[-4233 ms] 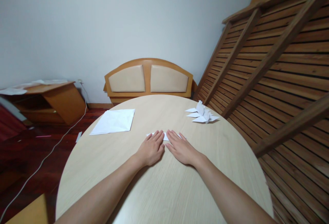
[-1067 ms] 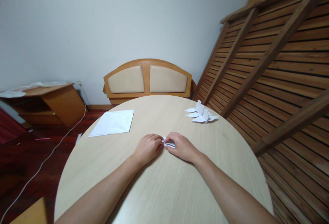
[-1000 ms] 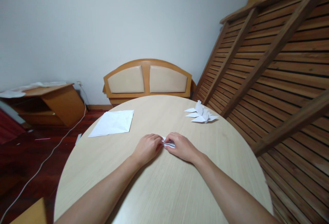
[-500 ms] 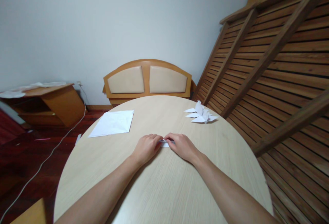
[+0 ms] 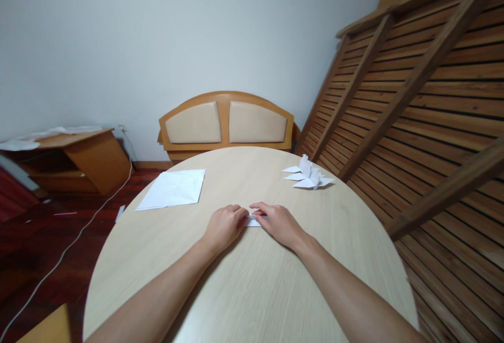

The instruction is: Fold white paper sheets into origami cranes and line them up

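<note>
A small folded piece of white paper (image 5: 252,222) lies on the round table (image 5: 244,290), mostly covered by my hands. My left hand (image 5: 227,225) is closed on its left part, with the fingertips curled down at the paper. From the other side my right hand (image 5: 279,223) grips the right part between thumb and fingers, its index finger slightly raised and reaching toward the left hand. The fingertips of both hands are close together. How the paper is folded underneath cannot be made out.
A stack of white paper sheets (image 5: 173,189) lies at the table's left. Several folded paper birds (image 5: 309,175) stand at the back right. Beyond the table is a padded headboard (image 5: 226,122); a slatted wooden frame (image 5: 417,106) leans at the right. A cable (image 5: 79,235) crosses the floor.
My right index finger has lifted a little off the paper, and the fingertips are slightly further apart. A bit more of the white paper shows between the hands.
</note>
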A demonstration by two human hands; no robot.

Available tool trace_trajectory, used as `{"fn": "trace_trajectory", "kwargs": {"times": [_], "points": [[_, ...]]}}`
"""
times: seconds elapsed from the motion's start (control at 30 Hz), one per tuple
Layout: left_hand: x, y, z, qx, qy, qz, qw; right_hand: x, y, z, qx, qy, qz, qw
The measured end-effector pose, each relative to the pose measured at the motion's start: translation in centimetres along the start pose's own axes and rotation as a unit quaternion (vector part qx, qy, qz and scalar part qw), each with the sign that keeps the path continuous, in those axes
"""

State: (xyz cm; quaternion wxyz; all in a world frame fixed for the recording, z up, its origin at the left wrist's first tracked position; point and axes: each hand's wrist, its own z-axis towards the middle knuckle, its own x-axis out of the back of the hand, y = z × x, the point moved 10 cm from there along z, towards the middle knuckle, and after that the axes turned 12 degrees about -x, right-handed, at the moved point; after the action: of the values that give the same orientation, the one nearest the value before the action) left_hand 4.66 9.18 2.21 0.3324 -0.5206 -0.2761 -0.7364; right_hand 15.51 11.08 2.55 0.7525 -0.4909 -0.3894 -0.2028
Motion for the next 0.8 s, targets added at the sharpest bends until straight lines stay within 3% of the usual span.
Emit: {"fn": "trace_trajectory", "kwargs": {"times": [0.23, 0.43, 0.53, 0.67, 0.8], "points": [[0.1, -1.0, -0.2, 0.036, 0.0, -0.005, 0.999, 0.9, 1.0, 0.3, -0.015, 0.028, 0.033, 0.999], [0.1, -2.1, -0.5, 0.076, 0.025, -0.029, 0.996, 2.1, 1.9, 0.4, -0.048, 0.077, 0.031, 0.995], [0.3, -2.2, -0.6, 0.085, 0.042, -0.044, 0.995, 2.9, 2.2, 0.4, -0.055, 0.131, 0.039, 0.989], [1.3, -2.7, -1.0, 0.109, 0.101, -0.07, 0.986, 4.1, 3.3, -0.1, -0.097, 0.23, 0.082, 0.965], [2.3, -2.9, -1.4, 0.116, 0.172, -0.112, 0.972, 3.8, 3.3, -0.3, -0.126, 0.225, 0.169, 0.951]]}}
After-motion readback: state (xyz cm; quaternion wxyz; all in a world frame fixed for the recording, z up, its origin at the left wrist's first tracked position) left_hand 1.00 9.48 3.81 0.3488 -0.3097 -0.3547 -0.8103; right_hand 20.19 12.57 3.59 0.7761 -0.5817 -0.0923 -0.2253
